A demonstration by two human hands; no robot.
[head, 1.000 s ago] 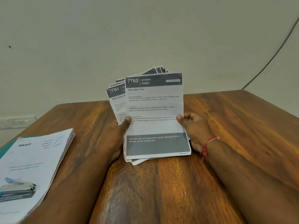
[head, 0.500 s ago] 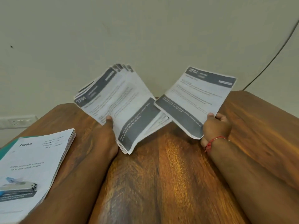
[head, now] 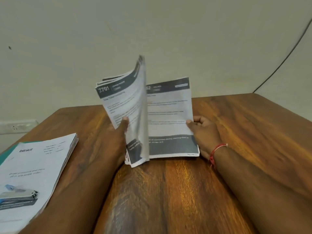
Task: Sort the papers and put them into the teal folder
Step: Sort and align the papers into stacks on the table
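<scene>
Papers masking papers, print lost to blur

The teal folder [head: 8, 153] shows only as a strip under the left stack [head: 33, 166], which is cut by the left and bottom edges. The bundle [head: 125, 107] hides the left part of the single sheet [head: 168, 115], whose number reads just "62". Body print is smeared on both, and the corner note is probably handwriting. The left hand [head: 114, 141] and right hand [head: 204, 132] are partly hidden behind paper.

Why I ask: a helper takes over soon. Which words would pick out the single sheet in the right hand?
On the wooden table, two hands hold papers upright at its middle. The right hand pinches the single sheet by its right edge. Unlike the thick bundle headed 2701 in the left hand, it is one page, its number ending in 62.
</scene>
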